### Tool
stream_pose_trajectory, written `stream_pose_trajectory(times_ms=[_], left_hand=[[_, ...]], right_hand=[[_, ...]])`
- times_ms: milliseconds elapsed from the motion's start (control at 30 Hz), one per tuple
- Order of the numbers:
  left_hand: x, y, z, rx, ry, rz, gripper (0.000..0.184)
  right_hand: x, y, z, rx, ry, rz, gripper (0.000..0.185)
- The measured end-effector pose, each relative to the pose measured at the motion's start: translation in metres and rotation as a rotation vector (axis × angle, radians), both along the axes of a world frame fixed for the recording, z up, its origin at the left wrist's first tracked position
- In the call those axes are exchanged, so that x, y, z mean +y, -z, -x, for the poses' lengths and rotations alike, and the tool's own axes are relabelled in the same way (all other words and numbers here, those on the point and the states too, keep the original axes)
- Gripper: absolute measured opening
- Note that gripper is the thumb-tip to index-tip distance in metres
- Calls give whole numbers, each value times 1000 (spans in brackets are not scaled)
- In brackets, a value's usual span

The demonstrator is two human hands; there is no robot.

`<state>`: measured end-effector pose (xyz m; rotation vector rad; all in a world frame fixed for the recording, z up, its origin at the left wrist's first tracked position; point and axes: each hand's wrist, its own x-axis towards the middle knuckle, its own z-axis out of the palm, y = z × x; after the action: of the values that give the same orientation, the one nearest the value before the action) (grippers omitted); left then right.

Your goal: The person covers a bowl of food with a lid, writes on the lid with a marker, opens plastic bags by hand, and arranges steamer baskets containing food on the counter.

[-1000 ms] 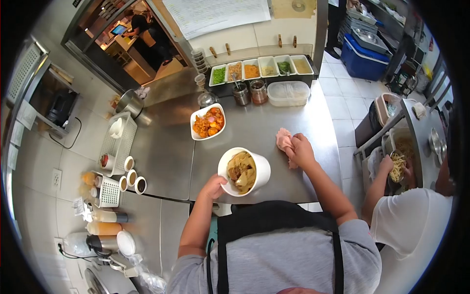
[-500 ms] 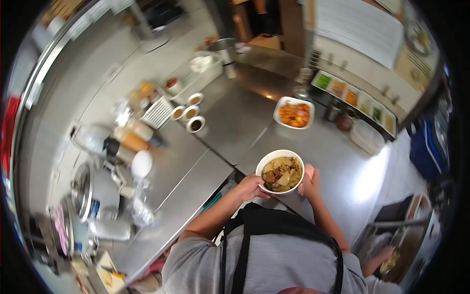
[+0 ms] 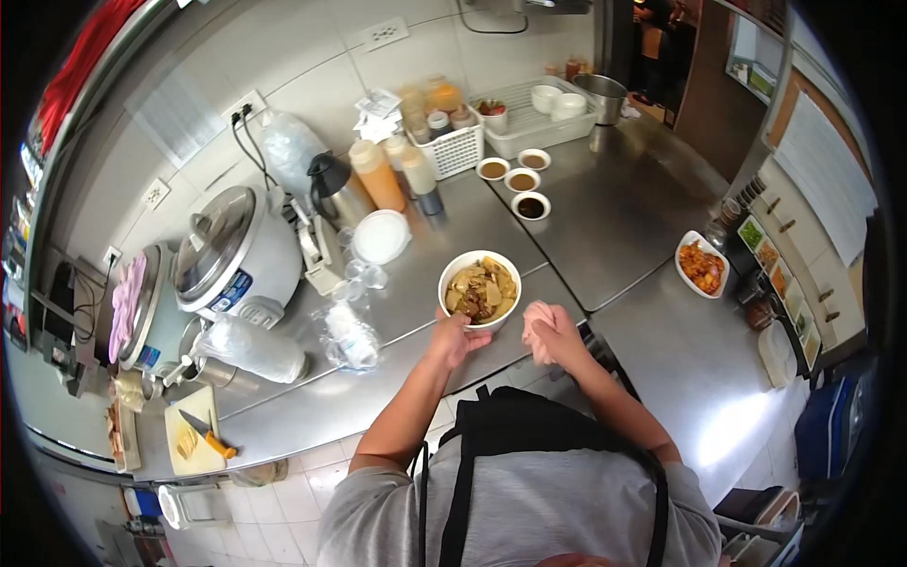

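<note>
A round white bowl (image 3: 444, 300) filled with brown and yellowish chunks of food is held up above the counter's front edge. My left hand (image 3: 455, 342) supports it from the lower left, thumb near the rim. Just right of the bowl and apart from it, my right hand (image 3: 565, 340) is closed around a crumpled pale pink cloth (image 3: 539, 326). Beyond the bowl stand several small white cups of brown sauce, among them a dark sauce cup (image 3: 531, 207). A white dish of orange-red food (image 3: 701, 267) sits on the right counter.
Along the left wall are a rice cooker (image 3: 234, 255), a steel flask (image 3: 337, 192), squeeze bottles (image 3: 376, 176) and a white basket (image 3: 452, 153). A knife (image 3: 210, 435) lies on a cutting board (image 3: 181, 459) at lower left. Garnish trays (image 3: 777, 274) line the right side.
The view has turned left toward the rice cooker side, the bowl moving along in my left hand. My right hand, earlier against the bowl's right side, is now apart from it.
</note>
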<state>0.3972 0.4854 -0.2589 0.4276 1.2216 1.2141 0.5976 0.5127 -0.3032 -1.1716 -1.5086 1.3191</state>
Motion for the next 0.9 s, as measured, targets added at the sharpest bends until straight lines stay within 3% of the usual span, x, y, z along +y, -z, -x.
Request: stream_pose_trajectory(times_ms=[133, 233, 367, 467, 567, 667, 700, 800, 833, 900], left_hand=[[2, 28, 56, -245, 21, 24, 49], [-7, 4, 69, -88, 59, 49, 48], [0, 10, 130, 53, 447, 149, 48], [28, 18, 178, 432, 483, 43, 40], [64, 34, 201, 1119, 166, -351, 32], [93, 32, 199, 1746, 149, -401, 30], [100, 33, 195, 1809, 174, -374, 28], [123, 44, 195, 1977, 238, -309, 23], [130, 52, 199, 2012, 262, -297, 22], [137, 54, 207, 2050, 294, -287, 20]], right_hand=[[11, 16, 90, -120, 56, -262, 36], [15, 38, 118, -352, -2, -432, 38], [17, 29, 127, -489, -144, -409, 32], [18, -7, 121, -678, -77, -522, 30], [47, 7, 109, -585, 296, -504, 33], [64, -10, 109, -547, 446, -695, 35], [69, -6, 107, -574, 381, -620, 41], [59, 13, 107, -1022, 127, -485, 52], [50, 17, 107, -1096, 88, -505, 65], [42, 30, 105, -1060, 101, -569, 66]])
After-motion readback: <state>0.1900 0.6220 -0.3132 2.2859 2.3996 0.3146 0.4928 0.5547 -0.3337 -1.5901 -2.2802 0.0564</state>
